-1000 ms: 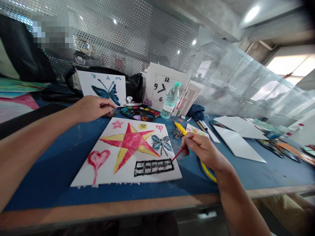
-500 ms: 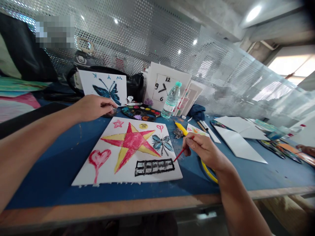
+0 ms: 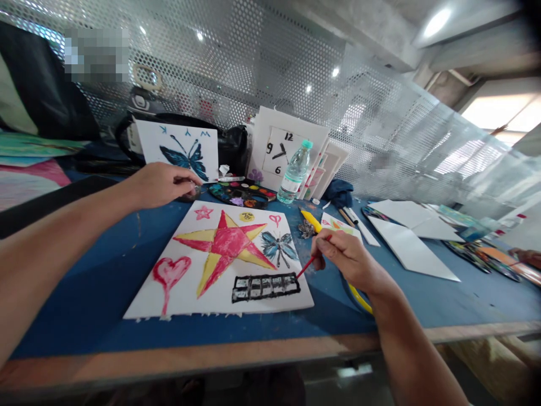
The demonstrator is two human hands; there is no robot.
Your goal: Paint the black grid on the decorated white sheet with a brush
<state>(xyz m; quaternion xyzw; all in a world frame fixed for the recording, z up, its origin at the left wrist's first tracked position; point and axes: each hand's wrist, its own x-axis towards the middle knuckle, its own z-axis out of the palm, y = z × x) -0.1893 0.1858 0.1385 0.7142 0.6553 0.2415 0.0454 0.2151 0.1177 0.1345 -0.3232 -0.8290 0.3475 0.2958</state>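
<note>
A white board (image 3: 139, 293) lies on the blue table, painted with a red and yellow star, hearts, a blue butterfly and a black grid. My right hand (image 3: 340, 251) is closed on a thin red brush (image 3: 311, 263), whose tip meets the right end of the black grid. Beyond the board's upper left corner, my left hand (image 3: 169, 185) is closed with curled fingers over a small clear, dark-looking object (image 3: 189, 194), which I cannot make out well. A paint palette (image 3: 224, 194) sits just right of that hand.
Behind the board stand a butterfly picture (image 3: 147, 141), a clock picture (image 3: 262, 135) and a water bottle (image 3: 292, 175). A yellow tool (image 3: 310, 220) lies near my right hand. White boards (image 3: 409, 251) spread rightward. Another person's hand (image 3: 526, 255) shows at the far right edge.
My right hand and the red brush have shifted very slightly left along the grid's right end. My left hand has hardly moved.
</note>
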